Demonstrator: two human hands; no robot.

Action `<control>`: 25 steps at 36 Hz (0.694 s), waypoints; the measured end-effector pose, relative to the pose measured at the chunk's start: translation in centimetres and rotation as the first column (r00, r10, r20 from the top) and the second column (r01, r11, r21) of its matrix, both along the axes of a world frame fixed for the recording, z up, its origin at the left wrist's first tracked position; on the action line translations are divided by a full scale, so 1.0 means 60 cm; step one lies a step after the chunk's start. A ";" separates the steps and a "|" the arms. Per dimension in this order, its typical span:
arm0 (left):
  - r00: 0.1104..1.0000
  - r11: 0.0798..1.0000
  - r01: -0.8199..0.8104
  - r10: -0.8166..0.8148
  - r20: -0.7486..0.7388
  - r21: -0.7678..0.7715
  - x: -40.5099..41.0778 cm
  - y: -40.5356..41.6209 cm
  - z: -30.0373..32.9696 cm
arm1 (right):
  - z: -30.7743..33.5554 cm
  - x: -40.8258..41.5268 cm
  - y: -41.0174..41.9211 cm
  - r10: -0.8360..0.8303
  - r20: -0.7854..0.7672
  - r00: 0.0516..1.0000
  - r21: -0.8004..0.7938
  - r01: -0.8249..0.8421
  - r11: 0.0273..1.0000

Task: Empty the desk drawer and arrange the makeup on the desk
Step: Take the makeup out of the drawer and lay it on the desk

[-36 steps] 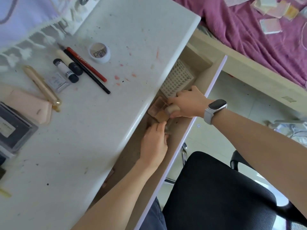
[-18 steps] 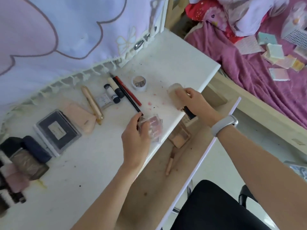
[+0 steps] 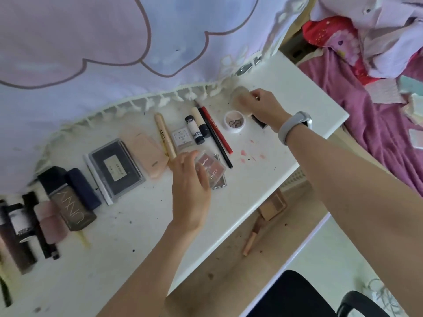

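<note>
My left hand (image 3: pixel 190 193) sets a clear blush palette (image 3: pixel 209 170) on the white desk (image 3: pixel 137 243), fingers loosely curled on its near edge, beside the red pencil (image 3: pixel 216 131). My right hand (image 3: pixel 263 106) grips a blurred beige bottle with a dark cap (image 3: pixel 240 97) near the round pot (image 3: pixel 234 121). A tan compact (image 3: pixel 273 205) and a slim stick (image 3: pixel 251 239) lie in the open drawer (image 3: pixel 229 271).

Purple blanket (image 3: pixel 377 124) on bed; black chair (image 3: pixel 304 296); fringed curtain (image 3: pixel 114 42).

Makeup row (image 3: pixel 128 165) is crowding bench (image 3: pixel 128 243) rear; front strip is staying open for approach.
</note>
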State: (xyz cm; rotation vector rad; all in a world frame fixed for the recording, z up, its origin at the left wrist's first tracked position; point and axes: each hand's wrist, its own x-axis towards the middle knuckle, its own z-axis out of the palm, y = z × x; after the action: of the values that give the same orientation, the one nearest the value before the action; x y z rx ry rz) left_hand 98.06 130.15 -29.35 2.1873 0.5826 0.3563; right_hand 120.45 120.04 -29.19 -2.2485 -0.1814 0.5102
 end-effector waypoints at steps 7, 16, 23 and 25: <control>0.998 0.996 0.068 -0.067 -0.007 0.065 -0.006 0.005 -0.013 | -0.007 0.016 0.018 0.049 0.032 0.998 -0.078 -0.047 0.996; 0.941 0.921 0.305 -0.253 -0.223 0.244 -0.032 0.027 -0.028 | 0.002 -0.066 -0.009 0.068 0.452 0.890 -0.107 -0.022 0.994; 0.949 0.912 0.288 -0.231 -0.215 0.292 -0.039 0.034 -0.032 | 0.004 -0.236 -0.027 0.500 0.436 0.748 -0.224 -0.448 0.866; 0.954 0.914 0.272 -0.215 -0.209 0.300 -0.047 0.034 -0.034 | 0.002 -0.258 -0.021 0.583 0.354 0.732 -0.291 -0.506 0.812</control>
State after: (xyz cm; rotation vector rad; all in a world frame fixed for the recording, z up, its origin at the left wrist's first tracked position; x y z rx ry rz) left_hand 95.24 132.20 -31.39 2.5964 0.3505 0.1348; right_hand 105.00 118.80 -29.04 -2.4415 -1.1014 0.3238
